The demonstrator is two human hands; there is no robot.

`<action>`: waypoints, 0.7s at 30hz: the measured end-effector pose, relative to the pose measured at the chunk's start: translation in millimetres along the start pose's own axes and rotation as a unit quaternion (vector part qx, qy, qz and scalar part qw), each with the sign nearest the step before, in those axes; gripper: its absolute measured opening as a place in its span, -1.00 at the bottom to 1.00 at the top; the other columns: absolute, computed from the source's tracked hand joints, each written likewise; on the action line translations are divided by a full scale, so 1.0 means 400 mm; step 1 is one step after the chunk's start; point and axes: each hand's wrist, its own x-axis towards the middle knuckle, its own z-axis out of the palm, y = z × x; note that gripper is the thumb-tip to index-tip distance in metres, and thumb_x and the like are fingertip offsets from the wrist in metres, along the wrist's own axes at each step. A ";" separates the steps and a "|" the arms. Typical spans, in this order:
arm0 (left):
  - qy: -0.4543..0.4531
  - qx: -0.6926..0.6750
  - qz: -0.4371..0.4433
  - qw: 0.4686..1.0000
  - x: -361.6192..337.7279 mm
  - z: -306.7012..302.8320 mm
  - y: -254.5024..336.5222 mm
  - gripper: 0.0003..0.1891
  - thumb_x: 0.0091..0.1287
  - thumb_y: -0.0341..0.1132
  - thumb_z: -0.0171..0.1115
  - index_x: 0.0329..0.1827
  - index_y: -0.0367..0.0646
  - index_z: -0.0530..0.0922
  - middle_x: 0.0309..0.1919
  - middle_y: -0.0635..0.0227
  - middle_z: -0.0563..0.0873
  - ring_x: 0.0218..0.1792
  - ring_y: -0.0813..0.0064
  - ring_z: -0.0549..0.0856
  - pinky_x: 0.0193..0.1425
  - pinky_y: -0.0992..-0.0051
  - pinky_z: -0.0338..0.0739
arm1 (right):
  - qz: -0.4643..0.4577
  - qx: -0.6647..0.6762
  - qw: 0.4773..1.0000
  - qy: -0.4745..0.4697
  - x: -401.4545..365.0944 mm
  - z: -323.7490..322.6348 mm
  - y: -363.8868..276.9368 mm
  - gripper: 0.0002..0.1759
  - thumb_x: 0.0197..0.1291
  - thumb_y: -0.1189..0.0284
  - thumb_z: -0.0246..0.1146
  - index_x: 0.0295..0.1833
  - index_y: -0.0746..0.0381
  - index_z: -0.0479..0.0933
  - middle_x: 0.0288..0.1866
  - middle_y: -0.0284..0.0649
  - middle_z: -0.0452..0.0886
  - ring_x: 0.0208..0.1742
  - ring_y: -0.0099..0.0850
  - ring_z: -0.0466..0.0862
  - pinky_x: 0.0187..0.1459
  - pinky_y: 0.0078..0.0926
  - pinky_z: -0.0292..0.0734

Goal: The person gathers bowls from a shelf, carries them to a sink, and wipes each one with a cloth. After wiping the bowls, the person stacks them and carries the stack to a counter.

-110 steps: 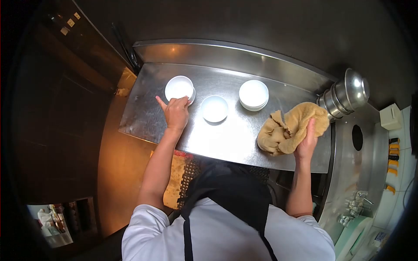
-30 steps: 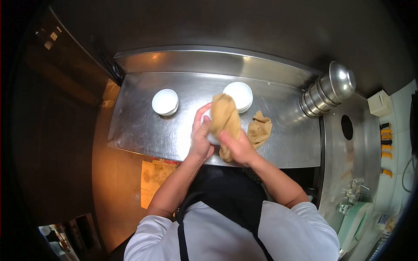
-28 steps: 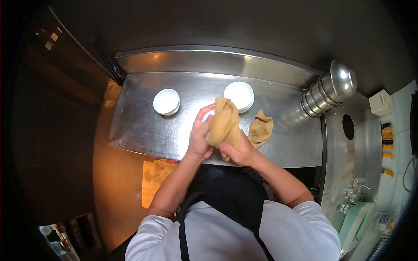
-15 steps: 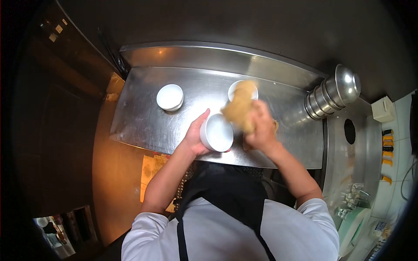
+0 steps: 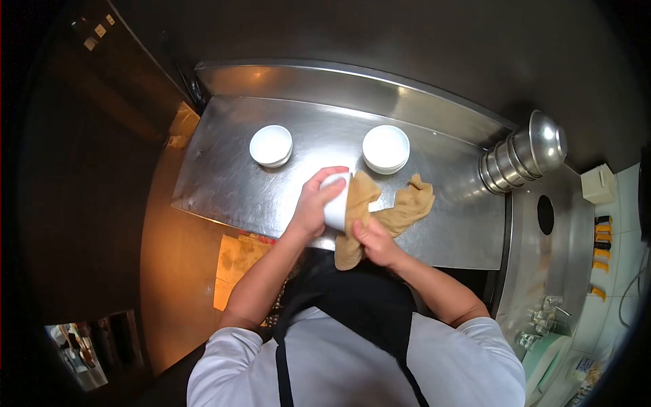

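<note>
At left of the frame, bare counter [image 5: 224, 176] gave a wide approach as far as the left hand [image 5: 312, 207]. At upper centre a gap ran between the left bowl stack [image 5: 271, 145] and the right bowl stack [image 5: 386, 148], ending at the raised back ledge [image 5: 319, 83]. Tan cloth [image 5: 412, 205] (one piece or two, impossible to tell) obstructed the space right of centre; past it, open counter led to the metal bowls [image 5: 521, 157] at upper right.

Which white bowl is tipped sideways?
The white bowl in the left hand, its mouth toward the cloth; the others sit stacked on the steel counter.
</note>
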 end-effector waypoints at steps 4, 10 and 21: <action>-0.069 -0.279 -0.115 0.951 0.024 -0.011 -0.003 -0.50 0.51 0.00 -0.01 0.23 -0.26 0.51 0.09 0.08 0.67 0.11 0.21 0.67 0.27 0.24 0.56 | -0.252 -0.368 0.893 0.059 0.035 -0.006 -0.053 -0.58 0.25 0.20 0.35 0.04 0.32 0.56 0.05 0.02 0.59 0.10 -0.07 0.58 0.16 -0.21 0.47; -0.067 -0.355 -0.158 0.919 0.014 0.004 -0.037 -0.45 0.55 0.05 -0.08 0.27 -0.28 0.48 0.12 0.12 0.65 0.14 0.25 0.65 0.31 0.27 0.51 | -0.265 -0.302 0.900 0.169 0.036 -0.013 -0.041 -0.65 0.24 0.30 0.36 0.00 0.34 0.60 -0.13 -0.11 0.70 -0.09 -0.24 0.68 -0.02 -0.28 0.56; -0.097 -0.230 -0.036 0.968 -0.022 0.013 -0.081 -0.58 0.52 -0.20 0.09 0.31 -0.26 0.37 0.19 0.18 0.58 0.25 0.33 0.55 0.41 0.27 0.38 | -0.081 -0.014 0.905 0.417 0.017 -0.080 -0.059 -0.62 0.51 0.22 0.09 -0.06 0.35 0.61 -0.24 -0.30 0.69 -0.24 -0.54 0.63 -0.16 -0.53 0.55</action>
